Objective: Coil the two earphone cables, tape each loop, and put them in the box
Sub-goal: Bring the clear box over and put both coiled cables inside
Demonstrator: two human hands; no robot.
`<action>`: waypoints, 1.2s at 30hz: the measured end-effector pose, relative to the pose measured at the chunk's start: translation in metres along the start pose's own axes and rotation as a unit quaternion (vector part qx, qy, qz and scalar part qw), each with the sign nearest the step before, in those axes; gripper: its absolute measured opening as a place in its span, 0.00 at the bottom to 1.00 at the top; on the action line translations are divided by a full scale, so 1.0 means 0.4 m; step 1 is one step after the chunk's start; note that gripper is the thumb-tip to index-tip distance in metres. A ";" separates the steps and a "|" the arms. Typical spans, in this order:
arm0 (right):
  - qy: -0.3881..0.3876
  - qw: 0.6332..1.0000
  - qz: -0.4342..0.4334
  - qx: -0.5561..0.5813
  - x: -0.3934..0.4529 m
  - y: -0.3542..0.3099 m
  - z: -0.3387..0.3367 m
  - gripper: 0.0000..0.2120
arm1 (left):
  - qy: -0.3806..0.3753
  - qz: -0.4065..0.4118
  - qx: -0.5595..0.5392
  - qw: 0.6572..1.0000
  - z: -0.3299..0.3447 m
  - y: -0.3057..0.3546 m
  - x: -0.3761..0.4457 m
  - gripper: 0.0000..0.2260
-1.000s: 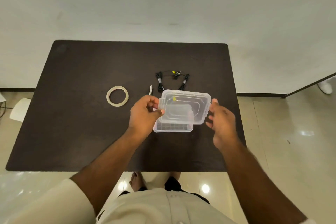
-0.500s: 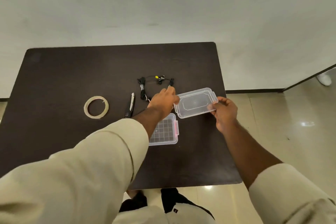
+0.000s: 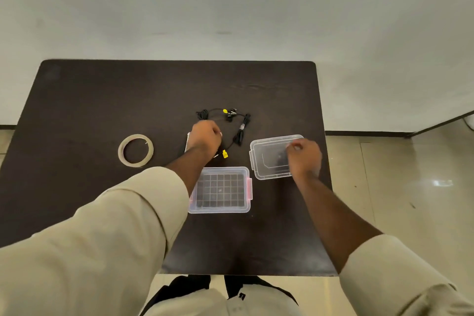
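My right hand is pinching the lid near the table's right edge; my curled left hand is covering an earphone cable, grip unclear.

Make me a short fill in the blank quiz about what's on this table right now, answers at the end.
The clear box stands open and ____ inside.
The lid lies on the table under the ____ hand.
The tape roll lies to the ____ of the left hand.
Answers: empty, right, left.
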State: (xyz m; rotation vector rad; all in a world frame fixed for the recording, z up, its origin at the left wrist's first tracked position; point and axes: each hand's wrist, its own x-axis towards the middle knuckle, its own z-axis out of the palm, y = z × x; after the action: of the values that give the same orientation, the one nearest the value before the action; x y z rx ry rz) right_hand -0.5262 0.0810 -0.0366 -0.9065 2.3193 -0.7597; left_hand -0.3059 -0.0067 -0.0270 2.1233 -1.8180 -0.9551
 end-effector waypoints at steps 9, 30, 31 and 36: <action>-0.148 0.985 -0.045 -0.079 0.046 -0.180 0.197 0.15 | 0.036 -0.121 -0.010 0.992 -0.003 -0.032 0.097 0.11; -0.101 0.991 -0.070 0.052 -0.084 -0.287 0.050 0.16 | 0.060 -0.032 -0.263 0.962 -0.178 -0.010 -0.144 0.05; -0.106 0.989 -0.080 0.062 -0.114 -0.276 0.033 0.17 | 0.048 -0.040 -0.273 0.960 -0.181 -0.022 -0.180 0.05; -0.167 0.978 -0.110 0.061 -0.243 -0.197 0.006 0.15 | 0.015 -0.072 -0.274 0.959 -0.149 -0.104 -0.284 0.05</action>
State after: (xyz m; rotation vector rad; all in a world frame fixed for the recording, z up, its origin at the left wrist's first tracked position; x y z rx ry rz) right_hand -0.4293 0.1021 0.0399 -1.1516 1.8823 -0.7633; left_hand -0.2426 0.0940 0.0365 1.9107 -1.2024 -1.2723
